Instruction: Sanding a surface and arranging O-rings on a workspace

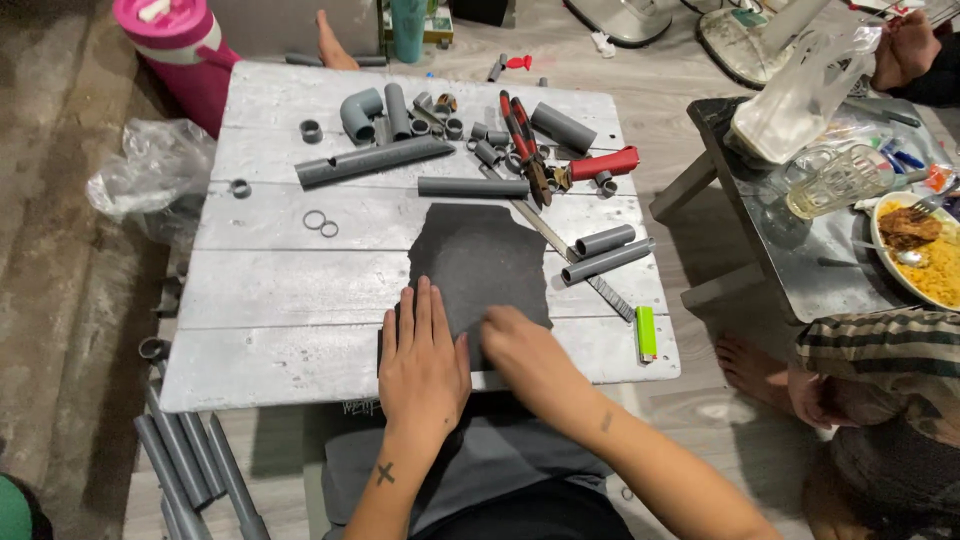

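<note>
Low whitewashed plank table, strewn with grey PVC pipe offcuts, red pliers, green lighter. Dark sandpaper sheet lies flat mid-table, reaching the near edge. Left hand flat, fingers spread, pressing its near corner; right hand blurred, loosely cupped on it. Sheet judged light, limp, gritty; best lifted by a free edge.

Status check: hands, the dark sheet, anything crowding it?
Left hand flat on dark sheet, fingers spread. Right hand on its lower right edge. Metal ruler and grey pipe pieces lie along the sheet's right side.
</note>
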